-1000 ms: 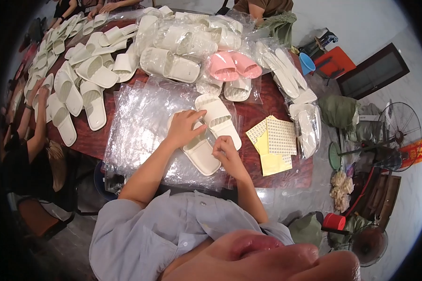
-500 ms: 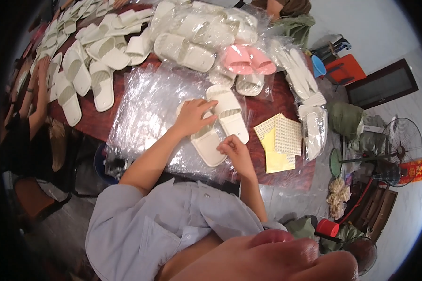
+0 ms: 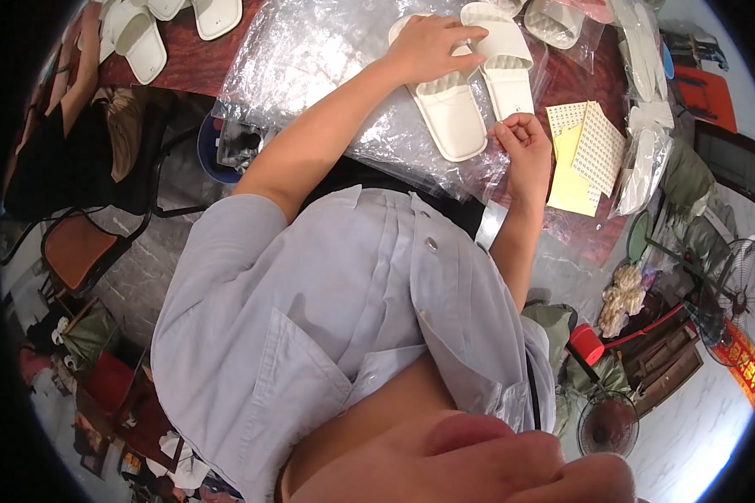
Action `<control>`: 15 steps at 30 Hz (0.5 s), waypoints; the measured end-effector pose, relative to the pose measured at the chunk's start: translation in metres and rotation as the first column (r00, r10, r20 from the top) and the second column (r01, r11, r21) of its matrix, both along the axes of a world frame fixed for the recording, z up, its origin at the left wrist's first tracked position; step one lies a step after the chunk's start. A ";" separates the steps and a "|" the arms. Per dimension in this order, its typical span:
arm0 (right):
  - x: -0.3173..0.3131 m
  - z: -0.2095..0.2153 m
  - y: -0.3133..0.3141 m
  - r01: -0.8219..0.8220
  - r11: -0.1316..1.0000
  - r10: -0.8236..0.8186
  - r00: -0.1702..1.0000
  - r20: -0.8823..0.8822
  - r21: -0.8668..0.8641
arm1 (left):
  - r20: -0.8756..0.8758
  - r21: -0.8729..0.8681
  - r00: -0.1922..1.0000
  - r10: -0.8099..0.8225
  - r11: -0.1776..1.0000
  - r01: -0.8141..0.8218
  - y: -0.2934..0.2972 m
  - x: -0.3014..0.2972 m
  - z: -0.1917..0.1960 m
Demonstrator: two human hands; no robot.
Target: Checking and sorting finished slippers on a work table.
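Observation:
Two white slippers lie side by side on clear plastic bags (image 3: 285, 59) at the table's front. Over the strap of the left slipper (image 3: 453, 117) rests my left hand (image 3: 428, 50), its thumb and forefinger apart and reaching toward the other slipper. The right slipper (image 3: 507, 80) has a small dark mark near its near end. Close by that end is my right hand (image 3: 527, 147), thumb and fingertips pinched together; anything between them is too small to make out. Yellow-backed sticker sheets (image 3: 600, 151) printed with small marks lie to the right of this hand.
More white slippers (image 3: 143, 50) lie at the far left, near another person's arm (image 3: 84, 63). Bagged slippers (image 3: 646, 151) line the table's right edge. Beyond stand a fan (image 3: 742, 293) and a red container (image 3: 586, 344). A brown-seated chair (image 3: 80, 247) is at left.
The view has tilted down, so the table sits higher in the picture. My right hand's pinched fingers have shifted slightly right of the left slipper's end. My left hand stays on that slipper.

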State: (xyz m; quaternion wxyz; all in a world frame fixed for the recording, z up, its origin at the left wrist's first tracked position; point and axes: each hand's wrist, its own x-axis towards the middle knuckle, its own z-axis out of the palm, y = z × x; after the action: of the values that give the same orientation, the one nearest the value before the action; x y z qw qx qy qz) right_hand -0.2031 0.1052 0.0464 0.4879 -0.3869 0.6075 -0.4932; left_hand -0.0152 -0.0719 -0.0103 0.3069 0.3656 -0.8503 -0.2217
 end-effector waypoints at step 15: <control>0.022 -0.015 0.000 -0.311 0.944 0.290 0.622 -0.727 0.110 | 0.064 0.066 0.998 -0.026 0.998 0.022 0.000 0.001 0.000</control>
State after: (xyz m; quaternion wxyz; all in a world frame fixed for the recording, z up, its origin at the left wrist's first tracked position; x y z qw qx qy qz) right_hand -0.1812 0.1055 0.0311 0.2726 -0.6542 0.6717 -0.2155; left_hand -0.0147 -0.0720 -0.0104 0.2644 0.3722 -0.8565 -0.2409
